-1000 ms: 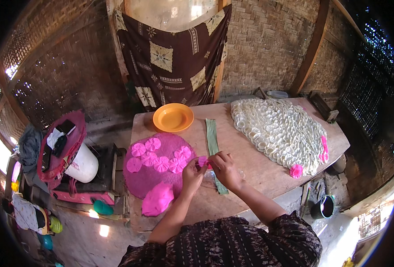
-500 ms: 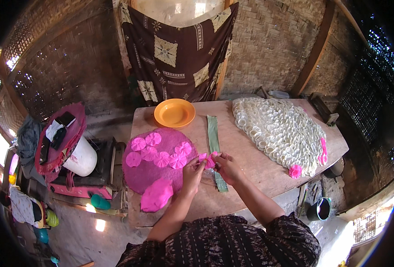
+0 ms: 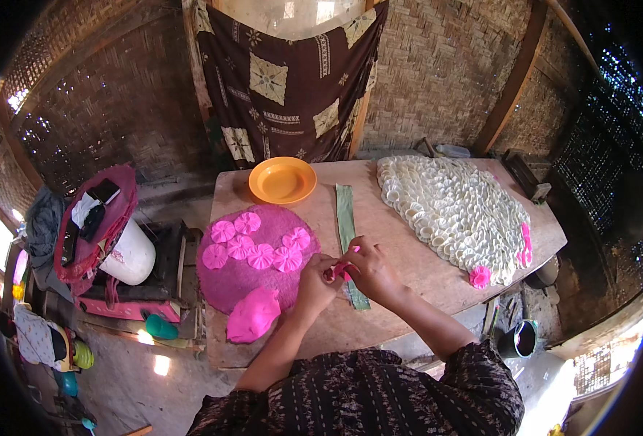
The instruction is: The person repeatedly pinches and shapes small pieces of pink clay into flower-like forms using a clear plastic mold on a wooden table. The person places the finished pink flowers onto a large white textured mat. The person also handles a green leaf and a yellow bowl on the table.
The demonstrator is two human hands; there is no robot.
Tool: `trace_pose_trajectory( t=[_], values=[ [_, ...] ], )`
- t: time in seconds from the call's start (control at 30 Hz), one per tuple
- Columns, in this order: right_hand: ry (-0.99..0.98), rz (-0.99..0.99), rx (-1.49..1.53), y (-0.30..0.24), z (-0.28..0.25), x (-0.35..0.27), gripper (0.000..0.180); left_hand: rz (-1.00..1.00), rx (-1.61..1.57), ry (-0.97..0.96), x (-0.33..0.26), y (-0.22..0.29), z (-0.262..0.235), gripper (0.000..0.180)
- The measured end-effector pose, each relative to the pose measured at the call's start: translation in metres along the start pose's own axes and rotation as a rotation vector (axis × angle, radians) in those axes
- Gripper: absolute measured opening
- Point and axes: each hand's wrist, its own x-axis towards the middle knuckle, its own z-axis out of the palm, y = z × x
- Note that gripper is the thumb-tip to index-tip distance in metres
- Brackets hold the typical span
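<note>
Pink fabric (image 3: 345, 272), long axis unclear, bunches between left hand (image 3: 317, 284) and right hand (image 3: 374, 275).

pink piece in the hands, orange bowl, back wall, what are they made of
The pink piece is probably thin matte cloth: it folds softly where held. The orange bowl looks plastic, smooth with a slight gloss. The back wall seems dull woven bamboo or similar, from its crisscross pattern.
</note>
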Motion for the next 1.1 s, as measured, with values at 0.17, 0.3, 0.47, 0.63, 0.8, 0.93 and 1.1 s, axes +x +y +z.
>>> trace_pose_trajectory(
  t=[0.17,0.3,0.47,0.63,0.8,0.93,1.1],
  values=[
    [-0.272,0.381,0.447,0.011,-0.001,0.0,0.019,-0.346,-0.701,-0.174,-0.004,-0.014,0.007,0.05],
    [-0.416,0.371,0.457,0.015,-0.001,-0.002,0.014,-0.412,-0.53,-0.211,-0.009,-0.016,0.008,0.052],
    [-0.354,0.204,0.184,0.014,0.005,-0.004,0.016,-0.396,-0.466,-0.218,-0.009,-0.01,0.004,0.053],
    [-0.413,0.241,0.108,0.006,0.007,0.0,0.022,-0.364,-0.268,-0.232,-0.01,-0.014,0.004,0.054],
    [-0.2,0.218,-0.154,-0.012,0.0,0.001,0.033,-0.623,-0.947,0.059,-0.007,-0.029,0.006,0.048],
    [-0.239,0.106,-0.272,-0.024,0.007,-0.003,0.039,-0.537,-1.007,0.126,-0.008,-0.039,0.002,0.043],
    [-0.23,0.079,-0.336,-0.011,0.049,-0.01,0.036,-0.786,-1.388,0.139,-0.012,-0.048,-0.012,0.048]
  ],
)
